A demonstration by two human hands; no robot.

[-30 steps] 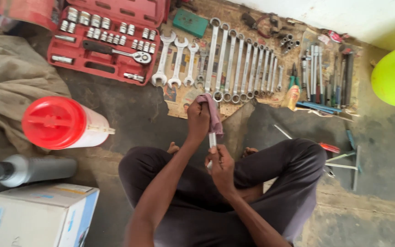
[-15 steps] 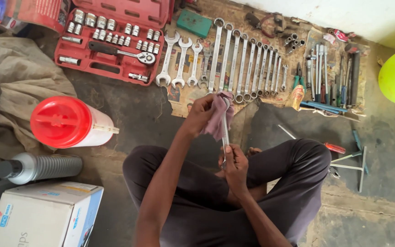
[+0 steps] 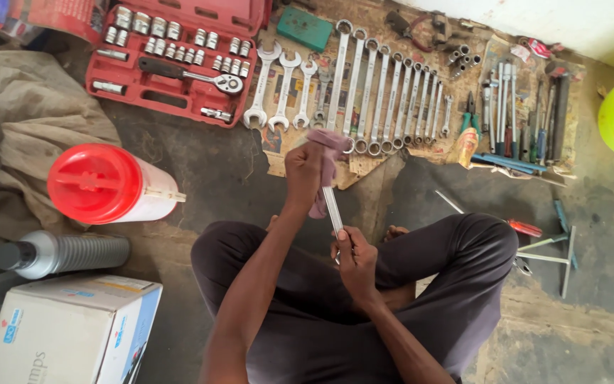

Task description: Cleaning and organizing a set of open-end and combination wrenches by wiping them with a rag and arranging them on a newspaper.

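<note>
Centre frame: left hand (image 3: 303, 167) fingers closed on pink rag (image 3: 327, 153) around wrench (image 3: 332, 208) top; right hand (image 3: 353, 257) fingers gripped lower end.

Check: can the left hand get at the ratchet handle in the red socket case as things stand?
Probably not at once. The left hand is wrapped in a pinkish rag around the wrench that the right hand holds. The ratchet handle lies uncovered in the open red socket case, farther off.

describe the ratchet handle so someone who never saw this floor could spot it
Look at the open red socket case lying top left on the floor. The ratchet handle lies slantwise in its middle, below the rows of shiny sockets. It alone there is long, with a black grip and a round chrome head.
</note>
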